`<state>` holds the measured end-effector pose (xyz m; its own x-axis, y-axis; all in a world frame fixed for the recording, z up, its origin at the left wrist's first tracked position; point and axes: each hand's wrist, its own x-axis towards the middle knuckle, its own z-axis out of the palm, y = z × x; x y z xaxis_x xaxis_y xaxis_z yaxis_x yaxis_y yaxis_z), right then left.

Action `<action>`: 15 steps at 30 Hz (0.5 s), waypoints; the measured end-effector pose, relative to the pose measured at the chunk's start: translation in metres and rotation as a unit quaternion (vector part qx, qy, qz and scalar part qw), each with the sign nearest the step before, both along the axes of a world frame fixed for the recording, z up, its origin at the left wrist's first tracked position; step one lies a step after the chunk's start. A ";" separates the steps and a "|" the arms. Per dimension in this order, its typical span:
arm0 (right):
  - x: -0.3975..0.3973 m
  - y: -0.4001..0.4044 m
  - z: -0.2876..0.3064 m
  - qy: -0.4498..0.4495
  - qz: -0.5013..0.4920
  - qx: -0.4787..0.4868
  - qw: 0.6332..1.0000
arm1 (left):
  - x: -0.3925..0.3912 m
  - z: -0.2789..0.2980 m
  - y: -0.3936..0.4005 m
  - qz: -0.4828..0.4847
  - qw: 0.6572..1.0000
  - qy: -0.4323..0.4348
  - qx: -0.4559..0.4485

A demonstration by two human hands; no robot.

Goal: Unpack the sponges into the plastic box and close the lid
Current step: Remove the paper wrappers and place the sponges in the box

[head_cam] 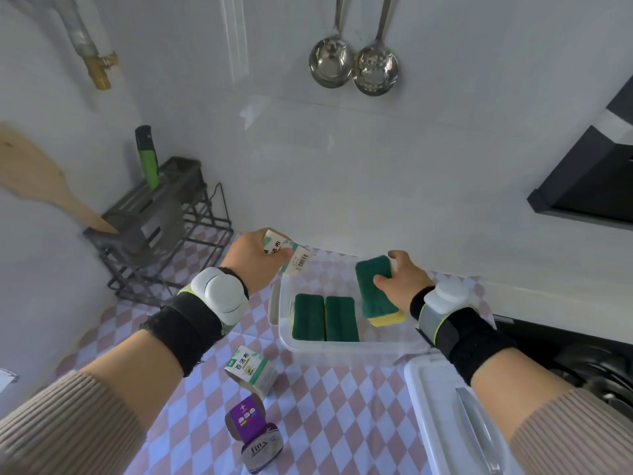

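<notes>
A clear plastic box [286, 332] stands on the checkered counter with two green sponges [324, 318] lying flat side by side in it. Above the box's right part, my right hand [400, 281] grips a green-and-yellow sponge [376, 292], tilted. My left hand [255, 260] is up beside the box's far left corner, closed on an empty white-and-green paper sleeve [287, 252] with a barcode. The box's white lid [442, 416] with a grey handle lies at the near right.
Two empty paper sleeves lie on the cloth near me, one green-white [251, 370], one purple [251, 428]. A dark wire knife rack [161, 217] with a wooden spatula stands at the back left. Two metal ladles [352, 63] hang on the wall. A dark stove edge lies right.
</notes>
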<state>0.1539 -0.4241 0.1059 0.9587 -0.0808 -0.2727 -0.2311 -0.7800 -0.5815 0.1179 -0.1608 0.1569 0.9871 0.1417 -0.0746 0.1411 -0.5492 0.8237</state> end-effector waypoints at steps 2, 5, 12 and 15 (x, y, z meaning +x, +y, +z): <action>0.005 0.002 -0.007 0.034 0.038 -0.086 0.995 | 0.002 -0.004 0.001 0.001 1.000 0.000 0.001; 0.018 0.006 -0.020 0.081 0.088 -0.176 0.977 | 0.007 -0.013 0.003 -0.003 1.000 0.013 0.015; 0.020 0.019 -0.050 0.186 0.118 -0.252 0.942 | 0.012 -0.031 0.019 0.033 0.998 0.036 0.027; 0.038 0.008 -0.088 0.194 0.111 -0.262 0.939 | 0.012 -0.041 0.022 0.038 0.998 0.050 0.023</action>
<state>0.1923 -0.4156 0.0178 0.8039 -0.1107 -0.5844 -0.1441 -0.9895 -0.0109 0.1299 -0.1392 0.1162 0.9612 0.2214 -0.1646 0.2646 -0.5703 0.7777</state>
